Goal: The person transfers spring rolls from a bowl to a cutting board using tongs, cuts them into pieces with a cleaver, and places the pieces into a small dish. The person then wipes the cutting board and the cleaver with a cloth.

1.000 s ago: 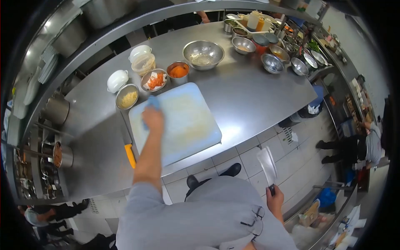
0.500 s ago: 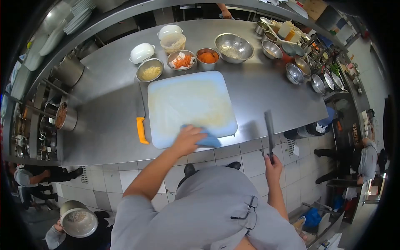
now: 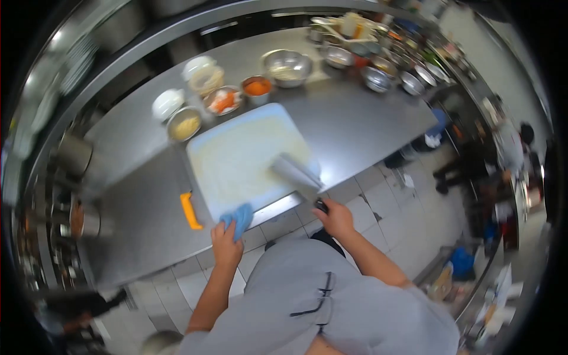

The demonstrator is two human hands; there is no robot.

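Note:
My left hand (image 3: pixel 226 241) is closed on a blue cloth (image 3: pixel 238 220) at the near left corner of the white cutting board (image 3: pixel 242 157). In my right hand (image 3: pixel 334 218) is the black handle of a cleaver (image 3: pixel 296 176), its wide blade blurred over the board's right part. An orange-handled knife (image 3: pixel 190 211) lies on the steel table left of the board. Behind the board stand a bowl of chopped yellowish food (image 3: pixel 184 124), a bowl of orange and white pieces (image 3: pixel 223 100) and a metal container of orange food (image 3: pixel 257 88).
A large steel bowl (image 3: pixel 287 67) and white dishes (image 3: pixel 168 105) stand farther back on the table (image 3: pixel 136 219). Small metal bowls (image 3: pixel 377 79) crowd the right end. A person (image 3: pixel 506 148) is at the far right, another person (image 3: pixel 65 316) at the lower left.
My left hand has drawn the cloth to the board's near left corner. My right hand has brought the cleaver leftward from beside the board to over it. The camera view has turned.

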